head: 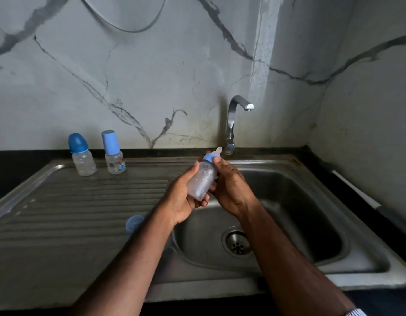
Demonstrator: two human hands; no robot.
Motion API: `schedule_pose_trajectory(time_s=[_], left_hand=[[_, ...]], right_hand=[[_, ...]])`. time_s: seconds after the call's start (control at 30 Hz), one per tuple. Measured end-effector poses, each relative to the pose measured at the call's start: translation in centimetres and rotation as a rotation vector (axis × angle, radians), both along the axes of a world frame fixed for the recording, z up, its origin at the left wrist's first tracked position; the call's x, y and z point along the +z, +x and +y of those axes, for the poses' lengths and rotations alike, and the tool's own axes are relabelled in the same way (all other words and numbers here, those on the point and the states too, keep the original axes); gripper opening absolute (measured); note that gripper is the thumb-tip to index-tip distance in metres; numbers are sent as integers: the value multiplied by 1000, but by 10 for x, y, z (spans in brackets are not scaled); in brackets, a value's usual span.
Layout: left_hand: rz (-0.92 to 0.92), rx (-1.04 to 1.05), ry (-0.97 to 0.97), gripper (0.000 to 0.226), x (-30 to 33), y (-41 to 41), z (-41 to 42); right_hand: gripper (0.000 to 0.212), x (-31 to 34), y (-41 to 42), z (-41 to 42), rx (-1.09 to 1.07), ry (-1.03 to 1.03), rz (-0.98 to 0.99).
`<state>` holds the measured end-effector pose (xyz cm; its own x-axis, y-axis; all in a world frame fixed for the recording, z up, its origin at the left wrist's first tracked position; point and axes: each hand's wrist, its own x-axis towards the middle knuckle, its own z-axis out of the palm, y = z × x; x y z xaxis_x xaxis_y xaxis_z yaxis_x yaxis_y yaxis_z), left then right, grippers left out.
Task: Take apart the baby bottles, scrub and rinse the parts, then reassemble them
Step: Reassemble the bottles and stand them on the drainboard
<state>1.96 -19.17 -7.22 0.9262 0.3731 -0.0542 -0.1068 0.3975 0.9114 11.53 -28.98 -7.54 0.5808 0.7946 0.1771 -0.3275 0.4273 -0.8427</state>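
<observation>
Home kitchen: steel sink (368,265), tap (234,119).

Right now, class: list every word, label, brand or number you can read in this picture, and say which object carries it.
Capped baby bottle on the right: a printed label with red and blue marks, too small and blurred to read.
Held bottle: faint raised markings, unreadable.
Dark-capped bottle: no text visible.
Nothing here can be quoted as readable text.

Veined marble wall (151,76), black countertop (19,160), dim light
</observation>
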Motion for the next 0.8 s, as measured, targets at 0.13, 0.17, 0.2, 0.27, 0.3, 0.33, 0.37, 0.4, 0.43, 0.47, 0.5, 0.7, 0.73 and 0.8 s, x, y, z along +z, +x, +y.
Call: schedule_pose_trajectory(time_s=[0.13,0.17,0.2,0.27,0.3,0.33,0.37,0.4,0.43,0.47,0.5,0.7,0.73,0.8], left_hand=[[-73,294,542,62,-19,13,11],[-81,381,755,62,-24,15,16],[-70,451,946,59,-28,16,22],[-48,545,1179,51,-29,15,25],[-36,562,1227,48,-30,15,26],[-27,569,1231,48,-30,15,24],[-29,544,1159,49,-28,13,19],[-25,475,992,50,-23,11,14],[-28,365,725,50,-15,10,6],[-11,234,442,50,-8,6,2],[6,109,227,50,-2,2,0],[14,-102,17,47,-1,-8,9],[15,-87,27,49,-2,-6,8],[-15,-50,43,52,-2,-1,3]], right_hand=[[21,-2,1,5,-125,-17,88],[18,-2,1,6,-144,-17,93],[15,-1,0,8,-168,-23,87],[11,-2,-3,10,-231,-40,70],[11,-2,-5,11,-251,-46,63],[12,-3,-5,11,-257,-58,57],[16,-3,-4,9,-245,-77,52],[24,-3,-3,6,-213,-99,51],[33,-4,0,4,-163,-110,58],[42,-3,3,1,-97,-103,71],[52,-2,4,-1,-25,-86,72],[54,-1,0,-2,44,-41,-8],[50,-1,0,-2,27,-37,1],[46,1,1,-1,-3,-33,3]])
